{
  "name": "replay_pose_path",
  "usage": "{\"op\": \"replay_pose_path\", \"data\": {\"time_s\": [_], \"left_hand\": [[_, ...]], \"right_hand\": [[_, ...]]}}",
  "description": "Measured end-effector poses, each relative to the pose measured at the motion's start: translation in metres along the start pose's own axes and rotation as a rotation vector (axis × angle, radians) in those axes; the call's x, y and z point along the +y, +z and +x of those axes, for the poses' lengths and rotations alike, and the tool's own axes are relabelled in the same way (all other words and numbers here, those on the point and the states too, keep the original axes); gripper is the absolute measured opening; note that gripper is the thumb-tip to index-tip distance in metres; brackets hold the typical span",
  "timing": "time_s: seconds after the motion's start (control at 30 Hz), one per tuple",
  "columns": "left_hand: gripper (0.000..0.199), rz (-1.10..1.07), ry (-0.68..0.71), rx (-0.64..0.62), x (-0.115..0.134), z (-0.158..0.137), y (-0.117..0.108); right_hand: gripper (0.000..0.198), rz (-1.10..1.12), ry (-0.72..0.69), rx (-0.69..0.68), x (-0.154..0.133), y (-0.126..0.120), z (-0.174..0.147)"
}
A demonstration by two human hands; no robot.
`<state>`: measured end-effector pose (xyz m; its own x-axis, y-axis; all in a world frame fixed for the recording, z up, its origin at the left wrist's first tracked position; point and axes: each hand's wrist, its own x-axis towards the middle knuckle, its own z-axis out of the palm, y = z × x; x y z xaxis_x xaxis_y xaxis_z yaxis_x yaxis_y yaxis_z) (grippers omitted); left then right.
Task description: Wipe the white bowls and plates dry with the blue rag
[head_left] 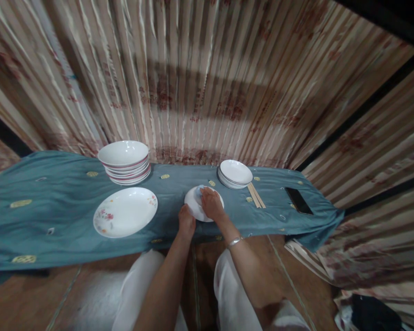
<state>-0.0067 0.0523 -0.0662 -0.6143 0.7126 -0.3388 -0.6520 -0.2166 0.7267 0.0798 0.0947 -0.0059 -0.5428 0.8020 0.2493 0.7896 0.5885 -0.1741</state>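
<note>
One small plate (196, 209) held between two hands, close by the front edge of the tablecloth (172, 191)

From my end of the head camera, I see the small plate at the middle of the table's length, its near rim just inside the front edge. I can't tell whether its base touches the tablecloth or is lifted a little. My left hand (186, 220) grasps the rim at the near left. My right hand (211, 204) is closed over a light blue rag (199, 192), pressing it against the plate's upper side.

On the left I have a strip of tablecloth between my left hand and the oval plate (127, 214); on the right, a narrower one before the chopsticks (256, 196). Behind them, near the back edge and the curtain (207, 110), the stack of small plates (236, 173) stands close on the right, the stack of bowls (124, 163) farther off on the left. The phone (298, 200) lies well apart at the right end.

The small plate looks round, so I read no long axis in it; its broad side faces up, but which side that is I can't tell. The oval plate's long axis slants from near left to far right.
</note>
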Motion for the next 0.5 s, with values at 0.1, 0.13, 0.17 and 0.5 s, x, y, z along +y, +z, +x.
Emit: {"op": "replay_pose_path", "data": {"time_s": [0.1,0.13,0.17,0.5], "left_hand": [[0.010,-0.002,-0.038,0.024,0.005,-0.005,0.003],[0.009,-0.003,-0.044,0.028,0.007,-0.007,0.005],[0.010,-0.003,-0.048,0.033,0.008,-0.009,0.006],[0.020,0.003,-0.063,0.066,0.020,-0.023,0.016]], "right_hand": [[0.041,0.008,0.010,-0.015,0.007,-0.002,0.000],[0.041,0.014,0.015,-0.022,0.009,-0.003,0.000],[0.041,0.018,0.022,-0.027,0.011,-0.004,-0.001],[0.039,-0.006,0.086,0.025,0.022,-0.008,-0.022]]}}
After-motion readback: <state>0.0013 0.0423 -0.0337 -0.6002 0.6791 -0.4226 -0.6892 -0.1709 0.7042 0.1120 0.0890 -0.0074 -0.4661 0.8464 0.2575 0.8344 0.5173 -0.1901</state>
